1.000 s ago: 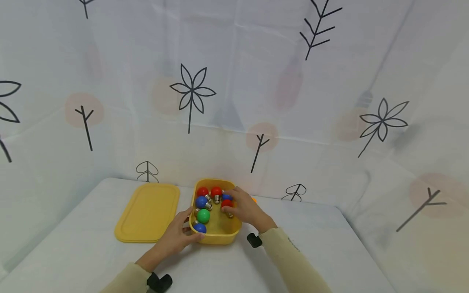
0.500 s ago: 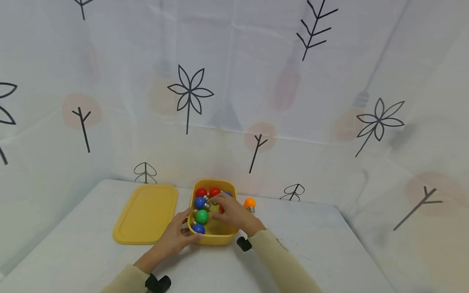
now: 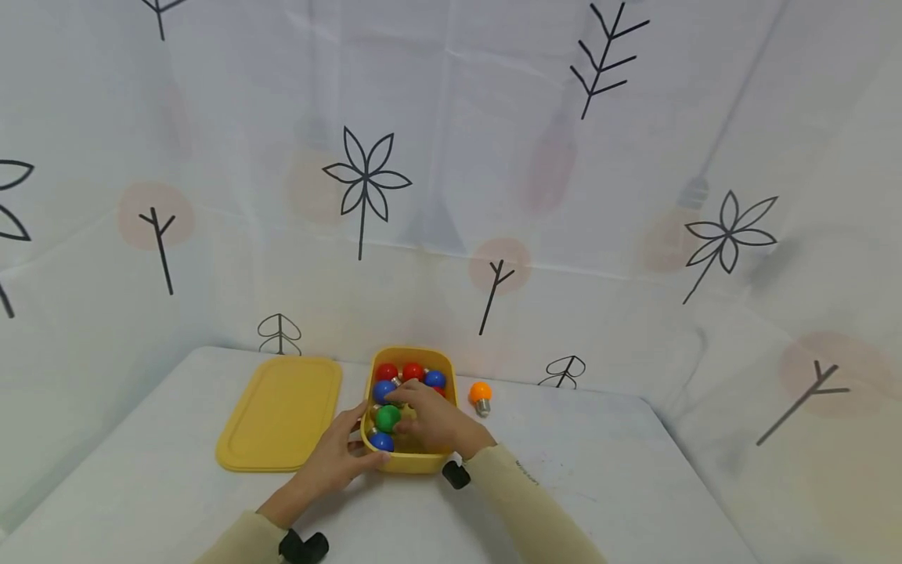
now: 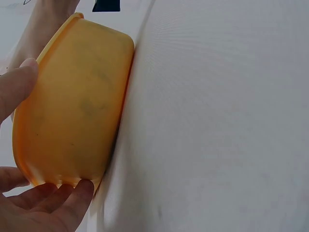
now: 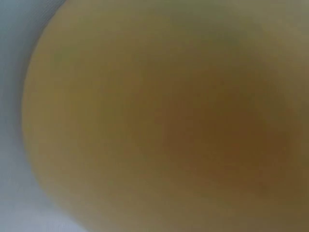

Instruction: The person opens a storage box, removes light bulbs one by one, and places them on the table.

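Note:
In the head view, a yellow plastic tub (image 3: 423,464) holds several toy light bulbs. My left hand (image 3: 337,454) grips its left near corner. The left wrist view shows thumb and fingers bent against the tub's outer wall (image 4: 77,101). Over the tub's inside is my right hand (image 3: 435,419), thumb and fingers apart, beside a green bulb (image 3: 387,419) and a blue bulb (image 3: 384,391). Another blue bulb (image 3: 381,441) lies at the near left corner. Red bulbs (image 3: 413,370) and a blue bulb (image 3: 434,379) sit at the back. The right wrist view is only blurred yellow wall.
A flat yellow lid (image 3: 282,413) lies left of the tub on the white-covered table (image 3: 564,486). Right of the tub rests an orange bulb (image 3: 481,396) on the cloth. A patterned white curtain (image 3: 437,196) hangs behind.
My right hand has moved left across the tub, from the red bulb at the right side to the green bulb. The orange bulb came into sight. My left hand stays on the tub.

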The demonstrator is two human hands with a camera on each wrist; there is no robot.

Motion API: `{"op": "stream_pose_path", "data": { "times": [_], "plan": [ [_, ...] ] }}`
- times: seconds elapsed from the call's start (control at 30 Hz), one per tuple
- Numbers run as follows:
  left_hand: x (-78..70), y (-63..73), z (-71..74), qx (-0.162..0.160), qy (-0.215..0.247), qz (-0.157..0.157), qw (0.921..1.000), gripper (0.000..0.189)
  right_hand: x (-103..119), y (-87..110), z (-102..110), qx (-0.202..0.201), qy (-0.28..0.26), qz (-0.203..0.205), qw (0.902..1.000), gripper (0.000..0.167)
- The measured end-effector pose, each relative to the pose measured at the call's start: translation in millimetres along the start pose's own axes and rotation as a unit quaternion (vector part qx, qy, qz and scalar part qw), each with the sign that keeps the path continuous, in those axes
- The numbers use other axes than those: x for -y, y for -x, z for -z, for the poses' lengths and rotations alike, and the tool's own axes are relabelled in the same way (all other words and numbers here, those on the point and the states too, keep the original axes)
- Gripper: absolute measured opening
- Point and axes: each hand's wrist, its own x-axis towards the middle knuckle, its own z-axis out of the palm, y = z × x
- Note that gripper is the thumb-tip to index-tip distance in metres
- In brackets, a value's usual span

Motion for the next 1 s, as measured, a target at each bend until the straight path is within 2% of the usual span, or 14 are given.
{"op": "stream_pose_path", "data": {
  "times": [0.23,0.4,0.7,1.0],
  "plan": [
    [0.0,0.1,0.6,0.004,0.002,-0.002,1.0000,0.099,1.8,-4.1,-4.6,0.008,0.024,0.004,0.9997,0.049],
    [-1.3,0.8,1.2,0.003,0.003,-0.002,1.0000,0.097,2.7,-6.7,-6.6,0.016,0.018,0.003,0.9997,0.047],
    [-1.6,1.6,0.5,0.003,0.000,-0.003,1.0000,0.095,0.0,-9.9,-10.5,0.023,0.011,0.024,0.9994,0.042],
    [-2.5,2.0,0.7,0.001,-0.001,0.004,1.0000,0.096,-2.4,-8.5,-10.0,0.020,-0.002,-0.007,0.9998,0.036]
  ]
}}
